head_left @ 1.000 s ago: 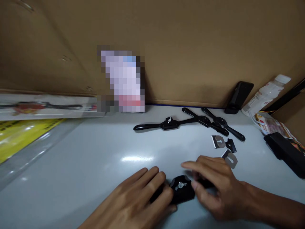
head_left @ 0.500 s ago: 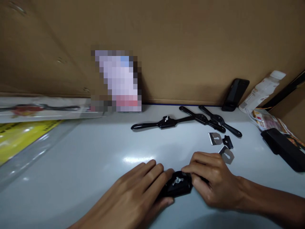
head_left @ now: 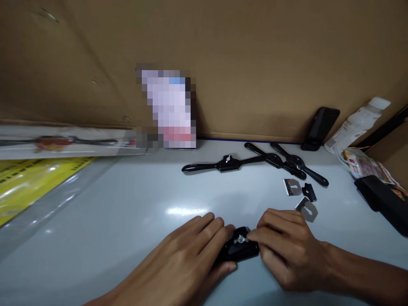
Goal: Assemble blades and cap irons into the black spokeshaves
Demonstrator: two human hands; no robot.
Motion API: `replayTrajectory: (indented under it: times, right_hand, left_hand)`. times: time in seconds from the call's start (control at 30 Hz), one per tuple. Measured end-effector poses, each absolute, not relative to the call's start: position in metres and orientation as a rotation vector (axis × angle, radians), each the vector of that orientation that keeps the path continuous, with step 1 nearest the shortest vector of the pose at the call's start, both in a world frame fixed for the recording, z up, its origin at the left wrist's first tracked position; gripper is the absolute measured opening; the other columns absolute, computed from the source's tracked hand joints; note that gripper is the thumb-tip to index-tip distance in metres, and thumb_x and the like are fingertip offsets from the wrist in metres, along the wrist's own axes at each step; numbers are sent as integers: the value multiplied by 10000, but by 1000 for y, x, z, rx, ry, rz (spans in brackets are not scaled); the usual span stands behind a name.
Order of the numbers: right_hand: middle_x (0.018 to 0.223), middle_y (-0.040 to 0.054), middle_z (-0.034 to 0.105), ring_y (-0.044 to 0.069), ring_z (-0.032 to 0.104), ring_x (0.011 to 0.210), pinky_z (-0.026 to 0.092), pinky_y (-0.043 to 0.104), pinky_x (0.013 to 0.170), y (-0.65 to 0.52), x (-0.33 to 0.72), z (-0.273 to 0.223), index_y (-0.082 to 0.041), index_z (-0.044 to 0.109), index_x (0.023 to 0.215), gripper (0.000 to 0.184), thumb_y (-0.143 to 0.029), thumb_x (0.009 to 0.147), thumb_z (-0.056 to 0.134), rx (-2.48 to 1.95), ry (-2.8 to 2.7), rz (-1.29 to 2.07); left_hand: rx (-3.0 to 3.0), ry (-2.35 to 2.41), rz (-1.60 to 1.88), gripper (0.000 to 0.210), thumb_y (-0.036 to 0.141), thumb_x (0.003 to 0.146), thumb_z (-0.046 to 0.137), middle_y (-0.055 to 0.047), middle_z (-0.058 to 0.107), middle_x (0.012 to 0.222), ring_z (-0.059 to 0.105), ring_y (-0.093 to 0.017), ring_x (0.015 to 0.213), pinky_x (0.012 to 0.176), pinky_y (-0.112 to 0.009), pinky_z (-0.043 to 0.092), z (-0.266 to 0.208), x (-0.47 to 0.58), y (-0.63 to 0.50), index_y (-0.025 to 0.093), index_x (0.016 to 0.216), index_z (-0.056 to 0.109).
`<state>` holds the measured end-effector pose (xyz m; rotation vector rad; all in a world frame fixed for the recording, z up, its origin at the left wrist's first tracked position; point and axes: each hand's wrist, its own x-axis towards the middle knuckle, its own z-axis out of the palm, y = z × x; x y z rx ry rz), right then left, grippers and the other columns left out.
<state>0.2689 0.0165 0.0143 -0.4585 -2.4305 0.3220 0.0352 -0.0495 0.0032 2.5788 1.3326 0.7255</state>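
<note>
Head view: clasped oblong black metal tool (head_left: 242,253), likely stiff, best held endwise, in left fingers (head_left: 214,241), right fingers (head_left: 266,236) bent, hold unclear.

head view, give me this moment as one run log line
left hand: gripping black tool | right hand: fingertip at silver winged fastener | beyond right hand: two metal plates, small black piece

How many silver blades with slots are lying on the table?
2: one blade left of the small black plate, the other blade just below that plate, beside the right hand. More could be hidden under that hand.
</note>
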Motion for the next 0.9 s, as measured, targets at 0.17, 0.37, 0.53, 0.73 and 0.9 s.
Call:
replayTrajectory:
  times: [0.17, 0.37, 0.53, 0.73, 0.9]
  right_hand:
    - [759, 42, 632, 162, 560, 638, 463, 311, 553, 15, 270, 14, -157, 738, 959, 319, -44, 842, 464, -329, -2517, 227]
    - [761, 37, 617, 160, 557, 637, 483, 301, 563, 15, 268, 13, -107, 715, 1073, 323, -46, 907, 444, -393, -2510, 208]
    - [712, 24, 574, 147, 517, 586, 446, 299, 532, 16, 268, 12, -142, 709, 848, 281, -40, 900, 452, -396, -2468, 211]
    - [772, 32, 628, 154, 565, 627, 475, 292, 557, 17, 268, 14, -111, 721, 1113, 362, -23, 889, 450, -342, -2504, 174]
    - [714, 29, 580, 153, 530, 597, 458, 297, 532, 17, 268, 12, -132, 710, 884, 271, -49, 922, 454, -396, -2476, 205]
  left_hand:
    - [2639, 1323, 752, 225, 301, 1096, 475, -55, 729, 920, 679, -225, 794, 699, -351, 574, 5, 38, -49, 180, 1114, 664]
    - [2700, 1338, 752, 289, 294, 1122, 388, -59, 727, 906, 682, -228, 770, 678, -362, 570, 7, 41, -48, 164, 1107, 646]
    - [2697, 1331, 719, 315, 299, 1134, 356, -53, 709, 881, 674, -232, 744, 651, -376, 567, 9, 42, -47, 156, 1104, 635]
    - [2726, 1339, 752, 317, 286, 1128, 376, -73, 742, 932, 692, -232, 786, 696, -365, 582, 6, 42, -47, 155, 1099, 663]
    - [2741, 1357, 732, 362, 318, 1137, 352, -77, 741, 917, 696, -241, 789, 682, -370, 585, 5, 42, -49, 142, 1130, 669]
